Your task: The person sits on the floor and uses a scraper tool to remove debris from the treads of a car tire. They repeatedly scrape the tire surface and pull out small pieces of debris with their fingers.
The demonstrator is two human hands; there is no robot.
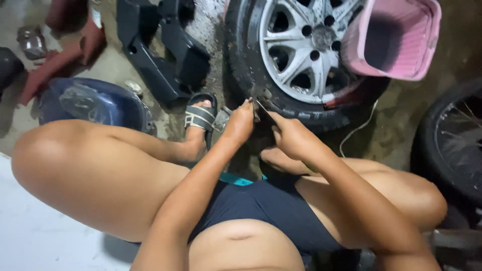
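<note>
Squatting over a car tyre (251, 75) that lies flat on the concrete floor (396, 120), the person works at the tread near its lower edge. The left hand (240, 123) pinches its fingertips together against the rubber at the same spot, seemingly steadying a small dark piece there; what exactly it grips is too small to tell. The right hand (291, 138) is closed around a slim metal tool (263, 109), its tip pointing up and left into the tread just beside the left fingertips.

To do this well, I judge that the tool should be kept at a shallow angle and pushed away from the left fingers, since the two hands nearly touch. Firm, short strokes would give better control than one long push, and bracing the right wrist against the tyre would steady the tip.

A silver alloy rim (306, 45) fills the tyre, with a pink plastic basket (401, 60) resting on its right side. A sandalled foot (201, 118) sits just left of the hands, and another tyre (452, 145) lies at the right edge.
</note>
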